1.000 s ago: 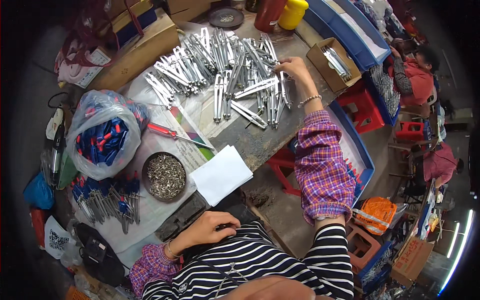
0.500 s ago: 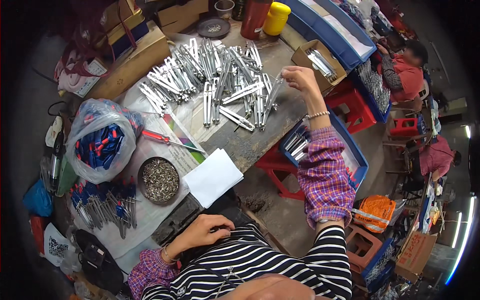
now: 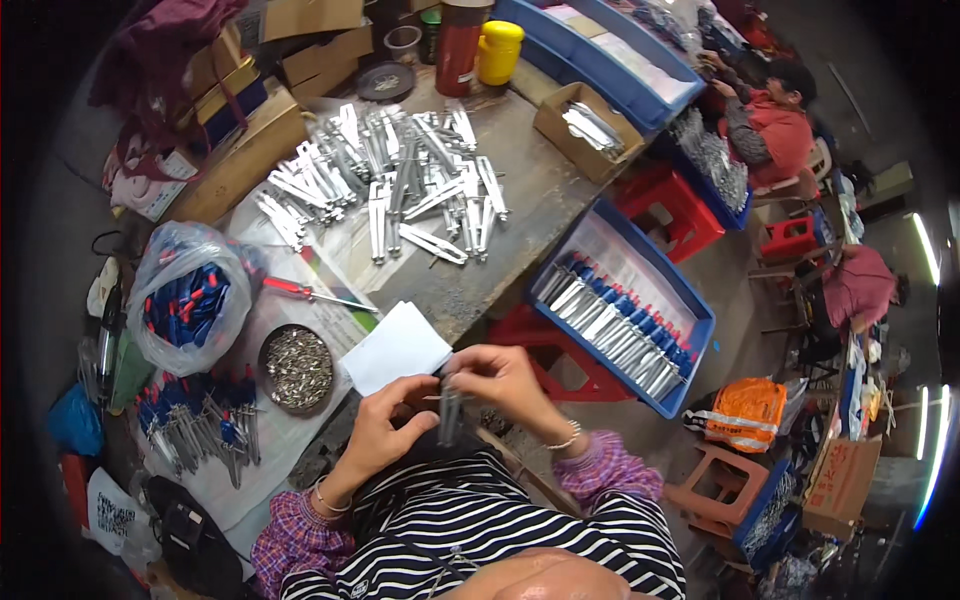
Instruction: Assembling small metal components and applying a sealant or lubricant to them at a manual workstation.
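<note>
Left hand (image 3: 385, 430) and right hand (image 3: 500, 378), each grip clamped on a slim silver metal tool (image 3: 449, 415), off the tabletop's (image 3: 530, 190) near edge, white paper sheet (image 3: 398, 348) just beside.

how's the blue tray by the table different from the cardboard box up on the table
The blue tray is plastic, long and shallow, and sits below the table edge on a red stool; the cardboard box is brown, smaller and deeper, and stands on the tabletop. The tray's metal tools lie in a neat row with blue and red handles showing; the box's pieces look bare silver, in a loose bundle. Both are open-topped and hold metal parts.
</note>
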A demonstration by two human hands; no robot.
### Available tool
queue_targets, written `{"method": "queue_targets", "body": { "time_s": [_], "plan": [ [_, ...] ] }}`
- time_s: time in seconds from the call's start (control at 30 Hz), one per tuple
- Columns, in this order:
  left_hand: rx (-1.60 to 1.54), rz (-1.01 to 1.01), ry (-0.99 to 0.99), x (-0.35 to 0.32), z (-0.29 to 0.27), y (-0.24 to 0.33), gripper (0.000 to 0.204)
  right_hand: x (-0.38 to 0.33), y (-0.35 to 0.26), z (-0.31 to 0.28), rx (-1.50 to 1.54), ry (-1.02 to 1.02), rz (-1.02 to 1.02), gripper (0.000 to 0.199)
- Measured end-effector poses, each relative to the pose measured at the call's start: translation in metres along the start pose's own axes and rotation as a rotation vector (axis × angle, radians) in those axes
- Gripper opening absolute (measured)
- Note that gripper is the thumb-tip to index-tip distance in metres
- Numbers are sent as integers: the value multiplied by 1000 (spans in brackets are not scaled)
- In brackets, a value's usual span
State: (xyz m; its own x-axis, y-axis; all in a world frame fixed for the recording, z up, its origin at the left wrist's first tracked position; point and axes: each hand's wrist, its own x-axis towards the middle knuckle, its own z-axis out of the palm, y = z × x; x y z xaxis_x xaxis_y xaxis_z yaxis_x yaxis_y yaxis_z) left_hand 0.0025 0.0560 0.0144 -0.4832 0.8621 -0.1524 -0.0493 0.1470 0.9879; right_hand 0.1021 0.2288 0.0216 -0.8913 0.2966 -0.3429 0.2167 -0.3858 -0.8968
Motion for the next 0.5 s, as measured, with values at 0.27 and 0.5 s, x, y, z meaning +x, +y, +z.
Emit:
{"method": "queue_targets", "body": {
  "time_s": [0.27, 0.5],
  "plan": [
    [131, -87, 15, -14, 1, -10, 33, -7, 51, 32, 135, -28, -161, 24],
    [-139, -20, 155, -27, -12, -23, 30, -24, 80, 53, 168, -96, -147, 43]
  ]
}}
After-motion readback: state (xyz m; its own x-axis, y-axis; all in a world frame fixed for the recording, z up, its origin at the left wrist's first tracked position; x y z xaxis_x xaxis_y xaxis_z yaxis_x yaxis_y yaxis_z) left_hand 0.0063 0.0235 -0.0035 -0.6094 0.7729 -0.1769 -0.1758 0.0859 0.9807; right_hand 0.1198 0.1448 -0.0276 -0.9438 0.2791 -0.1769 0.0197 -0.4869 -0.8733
